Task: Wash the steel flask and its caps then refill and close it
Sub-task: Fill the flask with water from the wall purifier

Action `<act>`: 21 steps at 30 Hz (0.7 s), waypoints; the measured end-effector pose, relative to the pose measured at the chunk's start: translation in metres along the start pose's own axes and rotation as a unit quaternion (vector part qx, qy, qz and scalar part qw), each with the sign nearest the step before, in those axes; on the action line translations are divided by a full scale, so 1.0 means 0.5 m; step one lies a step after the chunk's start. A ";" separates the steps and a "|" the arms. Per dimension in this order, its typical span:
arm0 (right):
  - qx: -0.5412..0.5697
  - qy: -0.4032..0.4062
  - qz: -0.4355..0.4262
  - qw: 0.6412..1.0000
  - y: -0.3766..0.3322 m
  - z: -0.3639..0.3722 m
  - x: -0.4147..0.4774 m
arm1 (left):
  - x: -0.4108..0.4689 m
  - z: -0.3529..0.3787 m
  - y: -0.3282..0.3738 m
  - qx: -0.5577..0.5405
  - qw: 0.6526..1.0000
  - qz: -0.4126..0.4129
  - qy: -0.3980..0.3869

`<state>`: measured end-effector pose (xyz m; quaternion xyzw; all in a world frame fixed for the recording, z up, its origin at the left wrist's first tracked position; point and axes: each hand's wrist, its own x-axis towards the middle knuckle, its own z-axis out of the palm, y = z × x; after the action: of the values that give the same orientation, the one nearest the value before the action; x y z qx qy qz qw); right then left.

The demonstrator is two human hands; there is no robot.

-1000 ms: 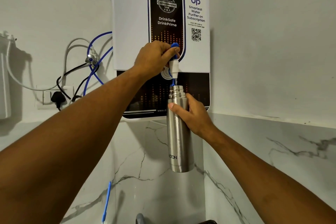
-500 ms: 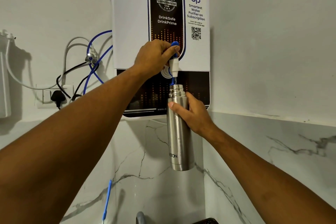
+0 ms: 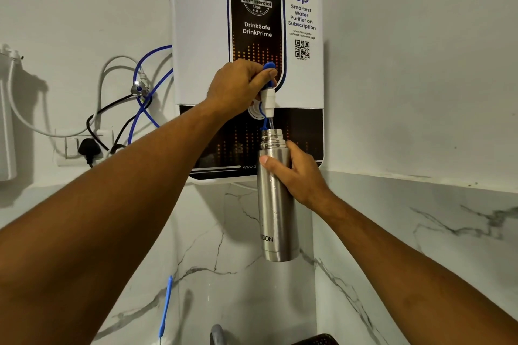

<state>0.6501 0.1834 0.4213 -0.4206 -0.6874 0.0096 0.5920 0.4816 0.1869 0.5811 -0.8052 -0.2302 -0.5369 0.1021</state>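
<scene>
- The room's corner is formed by a plain white wall (image 3: 420, 64) above and white marble-patterned panels (image 3: 420, 232) with grey veins below; a narrow ledge is seen where the two meet.
- A white water purifier (image 3: 201, 36) with a black printed front is mounted on the wall, in the corner.
- To its left, blue tubing (image 3: 145, 64) and a white hose (image 3: 103, 78) are looped on the wall, and a black plug (image 3: 89, 148) is seated in a socket plate (image 3: 71, 147).
- The blue tap lever (image 3: 269, 66) is gripped by the left hand (image 3: 235, 84), with the fingers curled round it and the thumb laid over it.
- The steel flask (image 3: 276, 204) is held upright in the air by the right hand (image 3: 297, 173), which is wrapped round its upper body just below the threaded neck, thumb across the front.
- The flask is uncapped, and its mouth is placed directly under the white spout (image 3: 267, 99); what looks like a thin stream of water is seen between them.
- The first letters of the flask's lettering are turned out of sight.
- A white unit (image 3: 7, 120) is cut off by the left edge and cannot be identified.
- A grey curved object (image 3: 217, 335) and a dark perforated object (image 3: 316, 340) are cut off at the bottom edge.
- A thin blue strip (image 3: 166, 305) is seen against the lower panel; what it is cannot be told.
</scene>
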 end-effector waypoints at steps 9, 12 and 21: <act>0.003 0.003 0.002 1.000 -0.001 0.001 0.000 | -0.001 0.000 0.002 -0.001 1.000 -0.002 0.000; 0.007 0.002 0.001 1.000 -0.002 0.000 0.000 | -0.001 -0.001 0.003 0.002 1.000 -0.002 0.002; 0.007 -0.001 0.008 1.000 0.001 0.001 0.002 | -0.001 0.000 0.002 -0.004 1.000 -0.003 0.000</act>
<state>0.6501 0.1845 0.4215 -0.4219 -0.6844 0.0188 0.5943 0.4821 0.1857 0.5805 -0.8049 -0.2307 -0.5379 0.0975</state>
